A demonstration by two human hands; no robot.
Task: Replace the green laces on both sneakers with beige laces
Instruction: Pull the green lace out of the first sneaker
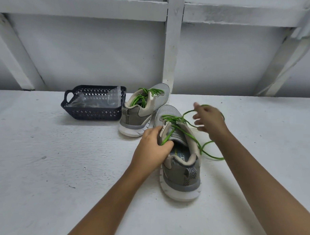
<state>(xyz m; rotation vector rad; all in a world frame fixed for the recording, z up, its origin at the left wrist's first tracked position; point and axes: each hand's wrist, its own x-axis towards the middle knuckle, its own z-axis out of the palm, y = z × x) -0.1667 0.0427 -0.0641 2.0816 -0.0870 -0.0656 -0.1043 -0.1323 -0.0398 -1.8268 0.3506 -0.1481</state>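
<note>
Two grey sneakers stand on a white surface. The near sneaker [181,164] points away from me, its green lace [197,143] partly loosened and trailing to the right. My left hand [153,147] grips this shoe's left side at the eyelets, thumb inside the opening. My right hand [207,119] hovers above the toe with fingers spread, a loop of the green lace draped around it. The far sneaker [142,110] stands behind, still threaded with a green lace [144,96]. No beige lace is clearly visible.
A dark perforated basket [93,113] with a clear plastic bag [96,101] inside sits left of the far sneaker. A white wall with beams [169,47] rises right behind the shoes. The white surface [52,166] stretches left and right.
</note>
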